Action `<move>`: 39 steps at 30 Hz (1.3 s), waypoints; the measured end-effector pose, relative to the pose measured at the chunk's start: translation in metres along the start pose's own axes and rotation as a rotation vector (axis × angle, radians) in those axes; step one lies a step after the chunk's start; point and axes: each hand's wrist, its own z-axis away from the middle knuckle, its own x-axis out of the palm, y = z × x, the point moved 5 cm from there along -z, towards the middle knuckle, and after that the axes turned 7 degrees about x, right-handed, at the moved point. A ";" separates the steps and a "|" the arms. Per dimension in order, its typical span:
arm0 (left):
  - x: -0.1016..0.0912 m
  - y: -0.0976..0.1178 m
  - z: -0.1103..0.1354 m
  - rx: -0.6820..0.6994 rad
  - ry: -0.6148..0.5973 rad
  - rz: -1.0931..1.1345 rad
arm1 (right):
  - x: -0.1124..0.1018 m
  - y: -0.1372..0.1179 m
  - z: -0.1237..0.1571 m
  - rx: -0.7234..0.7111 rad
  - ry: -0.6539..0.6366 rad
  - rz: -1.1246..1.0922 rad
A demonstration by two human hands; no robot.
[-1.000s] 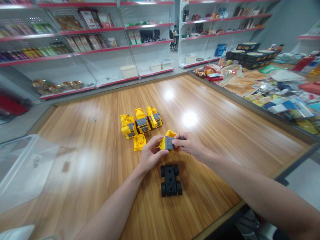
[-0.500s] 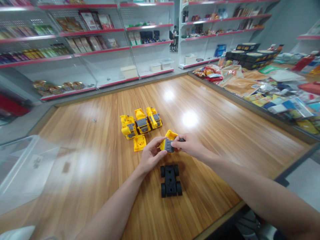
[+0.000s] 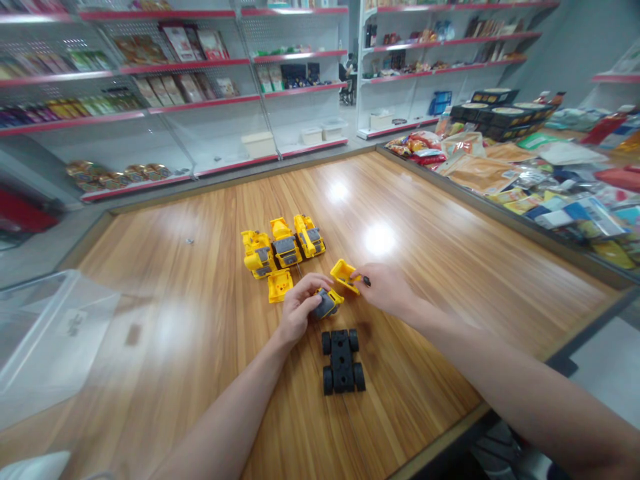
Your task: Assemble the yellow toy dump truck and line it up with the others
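My left hand (image 3: pixel 299 309) is closed round a yellow and grey toy truck body (image 3: pixel 326 303), held low over the wooden table (image 3: pixel 200 267). My right hand (image 3: pixel 381 288) pinches a yellow toy bucket (image 3: pixel 345 274) at its edge, now apart from the body. A small dark piece (image 3: pixel 367 282) shows at my right fingertips. A black four-wheeled toy chassis (image 3: pixel 343 360) lies on the table just in front of both hands. Beyond my left hand lie a loose yellow part (image 3: pixel 279 285) and three assembled yellow toy trucks (image 3: pixel 283 244) in a row.
A clear plastic bin (image 3: pixel 50 333) stands at the table's left edge. A neighbouring counter on the right is heaped with packaged goods (image 3: pixel 540 180). Shop shelves with red rails (image 3: pixel 200 100) line the back wall. A tiny object (image 3: pixel 189 241) lies far left on the table.
The yellow bucket has come away from the grey and yellow body. My left hand lowered the body toward the table; my right hand keeps the bucket.
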 end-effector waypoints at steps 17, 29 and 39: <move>0.007 -0.005 0.003 -0.193 -0.171 0.068 | 0.007 -0.024 0.015 -0.147 -0.211 0.143; 0.008 -0.005 0.002 -0.209 -0.186 0.038 | 0.009 -0.025 0.017 -0.122 -0.208 0.132; 0.006 -0.008 0.004 -0.228 -0.185 0.006 | -0.003 -0.025 0.010 -0.096 -0.073 -0.193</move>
